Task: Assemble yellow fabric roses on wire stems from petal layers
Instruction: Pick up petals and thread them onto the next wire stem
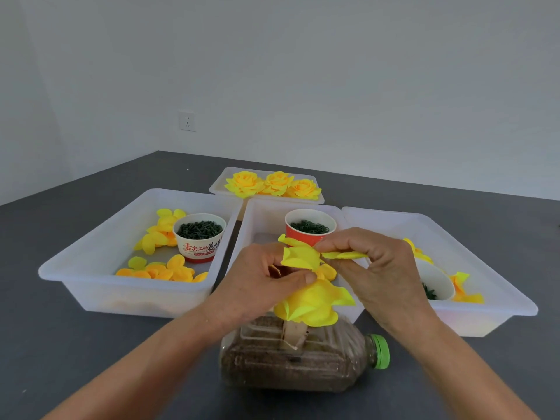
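Both hands meet over the middle of the dark grey table (91,353), working on a half-built yellow rose (312,301). The left hand (257,277) curls around the upper part of the flower, its thumb pressed against a folded yellow petal layer (300,257). The right hand (381,268) pinches a flat strip of yellow petal (345,255) between thumb and fingertips, holding it just beside the top of the flower. The rose's lower petals spread out below the hands, directly above a clear plastic bottle (291,362) lying on its side. The bottle is full of brown grainy stuff, has a green cap (380,351) pointing right, and shows a cut opening on top where a cardboard piece (294,333) sticks up under the flower. I cannot make out the stem itself.

Behind the hands stand four white plastic trays. The left tray (100,262) holds loose yellow and orange petals (163,271) and a white paper cup (200,237) with red lettering, filled with small dark green pieces. The middle tray (257,213) holds a red paper cup (309,225) of dark green rings. The right tray (485,268) has more petals and a tipped white cup (436,280), partly hidden by the right hand. The far tray (218,184) carries three finished yellow roses (274,184) side by side. A wall socket (187,121) sits on the pale wall beyond.
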